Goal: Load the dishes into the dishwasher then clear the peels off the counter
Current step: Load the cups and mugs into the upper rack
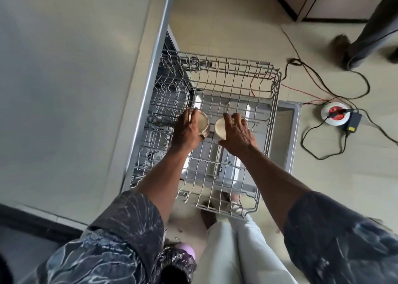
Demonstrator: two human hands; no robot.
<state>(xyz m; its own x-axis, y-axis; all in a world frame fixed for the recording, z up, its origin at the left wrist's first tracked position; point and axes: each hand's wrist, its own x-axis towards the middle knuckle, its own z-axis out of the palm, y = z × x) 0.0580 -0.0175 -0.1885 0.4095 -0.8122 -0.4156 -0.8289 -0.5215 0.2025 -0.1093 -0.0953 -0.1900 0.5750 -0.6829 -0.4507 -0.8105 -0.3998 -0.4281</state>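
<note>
The dishwasher's upper wire rack [273,111] is pulled out over the open door [286,122]. My left hand [187,131] grips a pale cup [203,122] at the rack's left middle, its base turned toward me. Beside it, my right hand [237,131] holds a second pale cup [220,127], fingers curled over its far side. Both cups sit low on the rack wires, a small gap between them. No other dishes show in this rack.
A beige counter [64,79] fills the left. The lower rack [159,103] shows inside the machine. On the floor to the right lie cables and a round white-red socket reel [335,113]. Another person's leg [370,32] stands at top right.
</note>
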